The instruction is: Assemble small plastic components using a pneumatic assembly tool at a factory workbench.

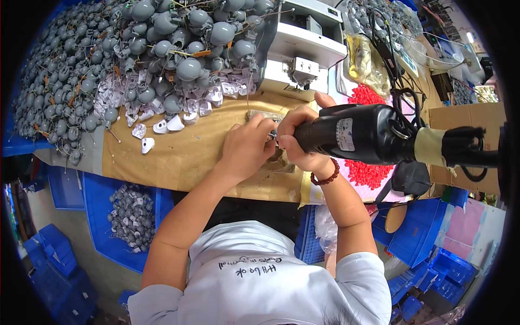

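Note:
My right hand [301,146] is wrapped round the front end of a black electric screwdriver [365,132], whose thick cable runs off to the right. Its tip is hidden by the fingers. Close against it, my left hand [246,146] has its thumb and fingers pinched together over a small greyish piece [273,135], mostly covered and too small to name. Both hands meet above a worn block [281,164] on the brown-covered bench [189,157]. Small white plastic parts [160,127] lie to the left of my left hand.
A big heap of grey ball-shaped parts with wires [189,67] fills the back left. Behind my hands stands a white machine [303,43]. Red pieces [368,172] lie at the right, under the screwdriver. A blue bin [100,216] of grey parts sits below the bench.

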### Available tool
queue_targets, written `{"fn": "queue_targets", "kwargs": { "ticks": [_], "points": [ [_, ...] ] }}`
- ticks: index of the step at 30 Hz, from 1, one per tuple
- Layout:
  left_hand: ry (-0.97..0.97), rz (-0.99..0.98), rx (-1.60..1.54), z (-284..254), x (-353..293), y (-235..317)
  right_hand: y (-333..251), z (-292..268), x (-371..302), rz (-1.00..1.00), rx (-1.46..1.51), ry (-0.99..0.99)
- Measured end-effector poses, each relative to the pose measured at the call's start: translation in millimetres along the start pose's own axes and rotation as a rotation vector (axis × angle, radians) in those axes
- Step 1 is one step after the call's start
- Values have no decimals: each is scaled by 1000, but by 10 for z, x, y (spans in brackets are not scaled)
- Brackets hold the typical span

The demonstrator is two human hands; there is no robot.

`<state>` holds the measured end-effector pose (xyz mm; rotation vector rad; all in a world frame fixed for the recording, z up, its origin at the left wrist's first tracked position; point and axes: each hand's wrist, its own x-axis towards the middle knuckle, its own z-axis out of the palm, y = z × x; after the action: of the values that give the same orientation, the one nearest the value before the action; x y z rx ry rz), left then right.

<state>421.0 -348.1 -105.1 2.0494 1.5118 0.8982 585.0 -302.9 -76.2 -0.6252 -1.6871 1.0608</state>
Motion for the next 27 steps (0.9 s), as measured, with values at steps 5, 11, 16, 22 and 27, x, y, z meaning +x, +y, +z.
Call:
{"fn": "queue_targets", "kwargs": {
  "ticks": [5, 11, 16, 22, 27],
  "points": [
    [5, -12, -19, 17, 13, 24, -20, -7, -14, 1, 40, -10],
    [-9, -73, -16, 15, 7, 64, -144, -14, 136, -1, 30, -50],
    [-47, -113, -23, -46, -20, 96, -337, -299, 351, 265, 183, 393],
    [66, 42, 7, 34, -117, 92, 404, -1138, 115, 449, 20, 634],
    [105, 65, 21, 49, -169, 45, 100, -621, -182, 342, -390, 243]
  ]
}}
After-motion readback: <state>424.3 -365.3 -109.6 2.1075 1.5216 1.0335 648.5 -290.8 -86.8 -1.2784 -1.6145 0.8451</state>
